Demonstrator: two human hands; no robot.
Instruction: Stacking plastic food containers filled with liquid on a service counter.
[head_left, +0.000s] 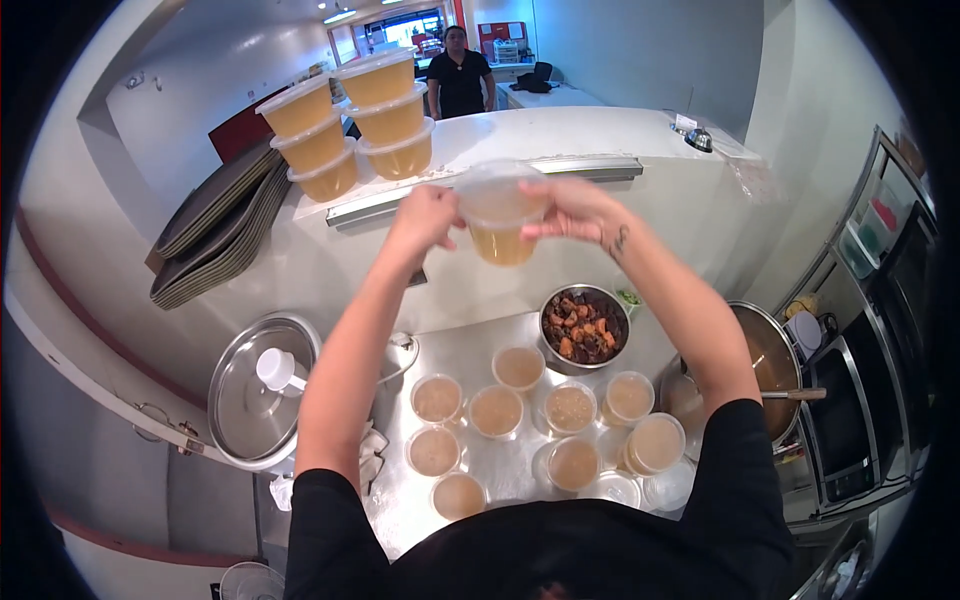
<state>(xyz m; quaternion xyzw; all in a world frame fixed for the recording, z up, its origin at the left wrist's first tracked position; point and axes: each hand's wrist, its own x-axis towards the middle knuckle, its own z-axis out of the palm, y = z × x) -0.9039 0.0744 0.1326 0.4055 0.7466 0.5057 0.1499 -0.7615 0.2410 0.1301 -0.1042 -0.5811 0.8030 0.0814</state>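
Note:
A clear plastic deli container (504, 244) of amber broth is raised between my two hands, blurred by motion. Over its top shows a translucent lid (499, 184). My right hand (574, 210) grips its right side, thumb below and fingers along the rim. At the left rim, the curled fingers of my left hand (429, 219) pinch the edge. Two stacks of lidded broth containers (315, 150) (390, 120) stand on the white ledge (517, 139) ahead. Below my arms, several broth-filled containers (496, 411) without visible lids sit on the steel counter (510, 465).
A steel bowl of chopped, browned food (585, 326) is at the counter's back. To the right stands a large pot (772, 375) with a ladle handle (795, 394). A white scoop (277, 369) rests in a steel basin (247, 405). Stacked trays (217, 225) lean left; a person (459, 79) stands beyond.

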